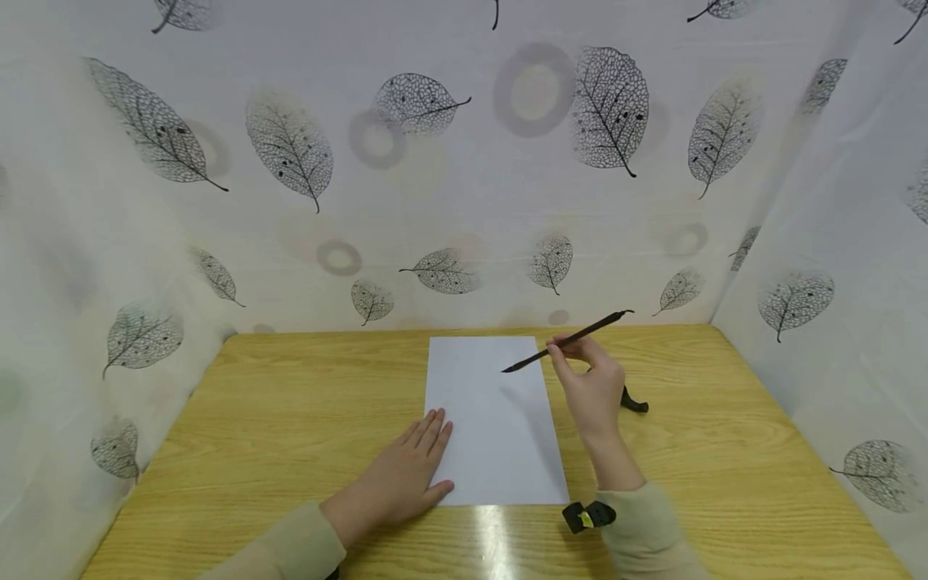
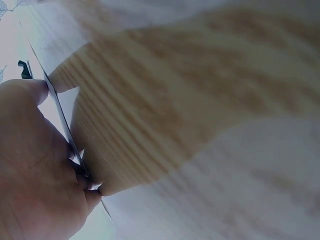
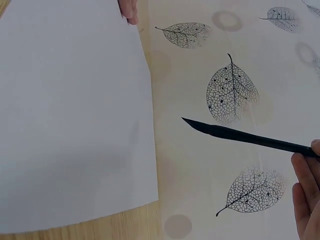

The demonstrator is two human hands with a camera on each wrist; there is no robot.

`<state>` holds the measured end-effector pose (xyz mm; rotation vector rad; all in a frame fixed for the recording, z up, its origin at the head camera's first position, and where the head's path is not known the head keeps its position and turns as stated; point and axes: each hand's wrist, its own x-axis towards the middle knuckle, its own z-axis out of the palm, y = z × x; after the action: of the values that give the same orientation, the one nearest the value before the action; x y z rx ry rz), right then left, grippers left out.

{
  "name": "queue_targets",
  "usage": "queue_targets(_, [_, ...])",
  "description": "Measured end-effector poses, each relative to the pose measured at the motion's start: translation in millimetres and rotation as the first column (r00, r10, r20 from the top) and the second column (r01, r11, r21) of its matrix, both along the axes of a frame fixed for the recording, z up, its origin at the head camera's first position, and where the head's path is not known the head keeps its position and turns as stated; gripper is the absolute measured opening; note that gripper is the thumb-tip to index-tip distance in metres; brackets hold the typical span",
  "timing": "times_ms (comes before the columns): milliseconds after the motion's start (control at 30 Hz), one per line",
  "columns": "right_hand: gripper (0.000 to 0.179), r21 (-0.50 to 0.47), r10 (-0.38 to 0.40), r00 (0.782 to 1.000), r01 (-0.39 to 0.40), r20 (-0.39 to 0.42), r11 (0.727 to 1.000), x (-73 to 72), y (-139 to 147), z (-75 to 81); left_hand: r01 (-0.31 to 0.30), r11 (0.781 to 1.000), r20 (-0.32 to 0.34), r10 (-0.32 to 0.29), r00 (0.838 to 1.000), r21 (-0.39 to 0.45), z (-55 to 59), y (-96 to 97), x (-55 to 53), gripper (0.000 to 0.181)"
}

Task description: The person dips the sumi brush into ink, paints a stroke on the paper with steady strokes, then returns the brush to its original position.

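A sheet of white paper (image 1: 493, 427) lies on the wooden table. My left hand (image 1: 408, 471) rests flat on its left edge, fingers straight and thumb apart, near the lower corner. Above the paper's upper right side, my right hand (image 1: 596, 393) pinches a dark brush (image 1: 580, 334) by its handle between thumb and fingers. The dark pointed tip of the brush hangs over the paper, pointing left, and casts a soft shadow on it. In the right wrist view the brush (image 3: 250, 138) shows its tapered tip raised, apart from the paper (image 3: 75, 110).
A black curved object (image 1: 635, 403) lies on the table just right of my right hand, partly hidden behind it. The yellowish wooden table (image 1: 304, 403) meets a white curtain (image 1: 449, 193) with leaf prints at the back and both sides. A dark strap (image 1: 589, 516) is at my right wrist.
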<state>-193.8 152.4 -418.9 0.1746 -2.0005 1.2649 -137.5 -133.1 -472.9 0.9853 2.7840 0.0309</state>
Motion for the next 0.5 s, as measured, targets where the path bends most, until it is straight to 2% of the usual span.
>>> queue_targets(233, [0.011,0.019,0.005,1.0,-0.006,0.031,1.0,0.0,-9.7,-2.4,-0.003,1.0,0.003,0.003,1.0,-0.001,1.3,0.8,0.6,0.082])
queue_targets(500, [0.011,0.028,0.031,0.999,-0.031,-0.008,0.999,-3.4,-19.6,-8.9,-0.007,1.0,0.001,0.007,1.0,-0.002,-1.1,1.0,-0.4,0.083])
